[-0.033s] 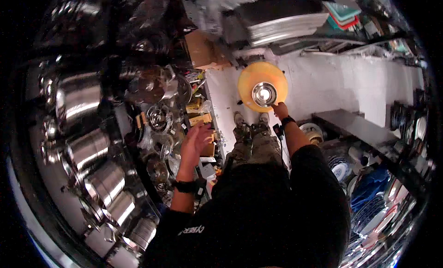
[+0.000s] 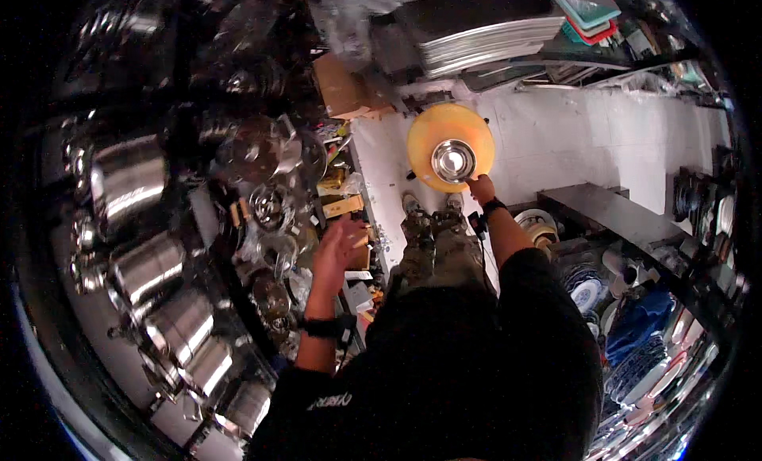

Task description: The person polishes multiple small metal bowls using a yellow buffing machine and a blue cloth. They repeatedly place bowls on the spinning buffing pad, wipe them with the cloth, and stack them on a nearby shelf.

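Observation:
My right hand [image 2: 481, 189] pinches the near right rim of a shiny round metal bowl [image 2: 454, 161]. That bowl is over a round orange-yellow stool-like top [image 2: 425, 131] in front of my feet; whether it rests there or hangs above cannot be made out. Raised on the left, my left hand [image 2: 340, 243] is slightly blurred, with its fingers apart and nothing in it. It is nearest to a low shelf of small goods, where a yellowish box [image 2: 343, 207] lies just past the fingertips.
Shelves of steel pots [image 2: 131, 175] and glass lids [image 2: 270, 207] line the left. A cardboard box [image 2: 341, 86] stands ahead on the left. Stacked metal trays [image 2: 492, 44] and colored plastic baskets [image 2: 587, 20] lie at the back. Plates [image 2: 586, 293] fill the right shelf beside a dark bench [image 2: 587, 211].
My left hand has shifted slightly down, and the whole view has moved a little. The right hand keeps its grip on the bowl.

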{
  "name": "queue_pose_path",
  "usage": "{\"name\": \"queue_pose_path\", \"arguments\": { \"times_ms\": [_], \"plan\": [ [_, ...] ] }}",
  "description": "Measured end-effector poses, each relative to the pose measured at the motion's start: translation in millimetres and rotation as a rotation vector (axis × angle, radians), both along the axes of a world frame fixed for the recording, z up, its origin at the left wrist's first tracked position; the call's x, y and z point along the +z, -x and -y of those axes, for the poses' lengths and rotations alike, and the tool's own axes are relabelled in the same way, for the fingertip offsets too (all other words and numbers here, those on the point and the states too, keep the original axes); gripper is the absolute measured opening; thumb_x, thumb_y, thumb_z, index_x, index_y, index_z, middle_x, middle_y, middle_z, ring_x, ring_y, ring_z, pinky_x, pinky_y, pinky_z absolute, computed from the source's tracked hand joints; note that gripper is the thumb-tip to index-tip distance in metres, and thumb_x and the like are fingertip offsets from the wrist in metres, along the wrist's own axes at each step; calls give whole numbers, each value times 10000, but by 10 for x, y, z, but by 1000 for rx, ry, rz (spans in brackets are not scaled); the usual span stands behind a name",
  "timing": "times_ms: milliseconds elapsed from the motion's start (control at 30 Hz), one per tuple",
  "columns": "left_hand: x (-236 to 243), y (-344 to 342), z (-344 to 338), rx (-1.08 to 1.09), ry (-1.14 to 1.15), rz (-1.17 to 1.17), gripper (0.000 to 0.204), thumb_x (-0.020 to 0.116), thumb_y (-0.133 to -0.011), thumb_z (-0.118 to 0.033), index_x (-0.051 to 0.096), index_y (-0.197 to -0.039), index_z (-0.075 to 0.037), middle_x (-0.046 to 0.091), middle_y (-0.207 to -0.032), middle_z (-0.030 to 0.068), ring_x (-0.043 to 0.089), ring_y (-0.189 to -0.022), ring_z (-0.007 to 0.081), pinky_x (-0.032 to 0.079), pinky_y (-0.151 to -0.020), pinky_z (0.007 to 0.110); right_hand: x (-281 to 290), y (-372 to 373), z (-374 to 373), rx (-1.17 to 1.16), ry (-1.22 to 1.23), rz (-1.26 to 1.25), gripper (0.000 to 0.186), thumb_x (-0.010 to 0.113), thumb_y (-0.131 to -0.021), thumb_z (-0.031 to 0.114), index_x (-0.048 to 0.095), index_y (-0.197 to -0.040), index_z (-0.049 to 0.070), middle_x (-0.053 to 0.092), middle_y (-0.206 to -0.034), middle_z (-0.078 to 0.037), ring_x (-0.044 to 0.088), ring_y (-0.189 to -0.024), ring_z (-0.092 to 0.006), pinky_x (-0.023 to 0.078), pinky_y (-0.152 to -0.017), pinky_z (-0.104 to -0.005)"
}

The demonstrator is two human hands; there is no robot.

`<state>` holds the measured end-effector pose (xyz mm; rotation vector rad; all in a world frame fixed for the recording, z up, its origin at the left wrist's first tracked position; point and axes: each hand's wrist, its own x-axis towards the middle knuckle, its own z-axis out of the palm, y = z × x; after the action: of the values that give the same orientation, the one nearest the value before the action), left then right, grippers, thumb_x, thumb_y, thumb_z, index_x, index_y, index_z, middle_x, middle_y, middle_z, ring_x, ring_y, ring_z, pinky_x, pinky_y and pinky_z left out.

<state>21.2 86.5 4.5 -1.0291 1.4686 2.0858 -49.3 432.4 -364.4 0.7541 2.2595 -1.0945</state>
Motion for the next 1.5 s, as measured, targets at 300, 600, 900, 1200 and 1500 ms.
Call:
{"name": "queue_pose_path", "arguments": {
  "times_ms": [300, 600, 900, 1200, 1500],
  "plan": [
    [-651, -189, -83, -96, 90, 159, 541, 466, -973, -395, 396, -1384, -51, 524, -1330, 129, 562, -1155, 276, 475, -920, 402, -1016, 211, -26, -149, -43, 172, 372, 700, -708, 311, 666, -901, -6, 680, -914, -223, 664, -886, -351, 532, -767, -434],
    [-343, -65, -283, -83, 52, 32, 457, 504, -978, -280, 431, -1371, -58, 569, -1279, 110, 584, -1125, 250, 486, -904, 366, -126, 213, 104, 43, 304, -172, 128, 655, -782, 106, 598, -795, -7, 617, -610, -117, 644, -545, -206, 502, -471, -337],
    [-300, 640, -847, -232, -474, -133, 499, 484, -978, -284, 366, -1395, -37, 505, -1330, 127, 513, -1202, 257, 413, -1016, 412, 3571, -264, 12, 124, 587, -165, 211, 651, -837, 206, 647, -887, 1, 635, -686, -61, 621, -611, -140, 508, -581, -301],
    [334, 915, -1657, -507, -545, -142, 440, 457, -969, -266, 456, -1328, -11, 547, -1289, 136, 555, -1160, 272, 459, -971, 416, 4574, -1652, -1416, -435, -568, -750, 447, 720, -773, 298, 607, -1143, 76, 621, -1119, -149, 597, -1003, -319, 482, -873, -398],
    [558, 695, -1978, -635, -539, -302, 434, 434, -984, -293, 476, -1312, -11, 561, -1274, 108, 543, -1167, 231, 421, -998, 373, 4720, -2397, -2689, -934, -1014, -298, 879, 748, -677, 547, 390, -1398, 194, 407, -1353, -210, 442, -1204, -439, 451, -896, -557]
  ]
}}
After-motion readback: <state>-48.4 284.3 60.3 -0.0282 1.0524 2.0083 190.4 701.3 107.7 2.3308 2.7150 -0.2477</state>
